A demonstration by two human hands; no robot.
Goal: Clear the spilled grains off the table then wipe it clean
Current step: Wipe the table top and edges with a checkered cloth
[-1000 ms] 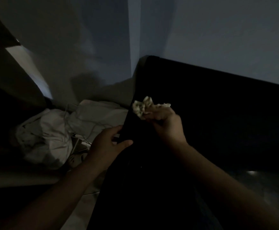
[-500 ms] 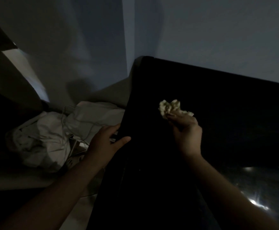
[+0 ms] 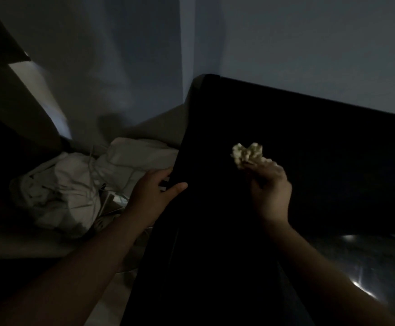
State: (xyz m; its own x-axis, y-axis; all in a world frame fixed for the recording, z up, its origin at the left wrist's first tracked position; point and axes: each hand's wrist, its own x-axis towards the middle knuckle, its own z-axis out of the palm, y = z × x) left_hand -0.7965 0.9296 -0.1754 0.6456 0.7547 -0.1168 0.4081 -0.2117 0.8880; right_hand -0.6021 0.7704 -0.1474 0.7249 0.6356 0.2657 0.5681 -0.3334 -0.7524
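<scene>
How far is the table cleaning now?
Done: no grains show on the dark table, though dim light may hide some. In hand: the right hand holds a crumpled wipe over it; the left hand grips its edge. Left: likely wiping the surface.

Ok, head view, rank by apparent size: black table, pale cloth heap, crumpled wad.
1. black table, by far the largest.
2. pale cloth heap left of it.
3. crumpled wad, pinched by the right hand; smallest.
</scene>
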